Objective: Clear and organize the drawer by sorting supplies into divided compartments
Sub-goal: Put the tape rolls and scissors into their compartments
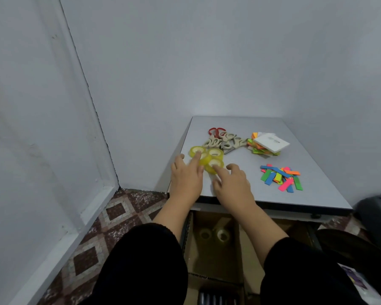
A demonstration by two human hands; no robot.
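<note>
Tabletop (240,126) carries everything sorted out so far; the open drawer (216,249) sits below its near edge, between the forearms, fitted with cardboard dividers.

Drawer contents: one compartment holds two tape rolls (213,235) lying flat, side by side. A nearer compartment at the bottom edge shows what look like pens (218,299), too dark to be sure. Other compartments are hidden by the sleeves.

On the tabletop, largest first:
- note pad stack (269,143), far right, white pad on top of neon sheets.
- scissors pile (224,139), far centre, several pairs tangled, one red-handled.
- colour strips (280,177), loose heap at right, well apart from both hands.
- yellow tape cluster (207,158), three rolls lying flat and touching each other, near left part of the tabletop.

Key relation: the tape cluster lies directly ahead of both hands, just beyond the fingertips. No long axis to align, the rolls are round and flat.
- left hand (186,176): fingers spread, index fingertip resting on the leftmost roll. Not gripping.
- right hand (232,181): fingers spread and loosely bent, fingertips touching the nearest roll. No closed pinch visible.

Judgement: each hand is equally near its own roll; next move is probably to gather rolls and drop them toward the near tape compartment. The middle far roll is the one likely to be left behind.
</note>
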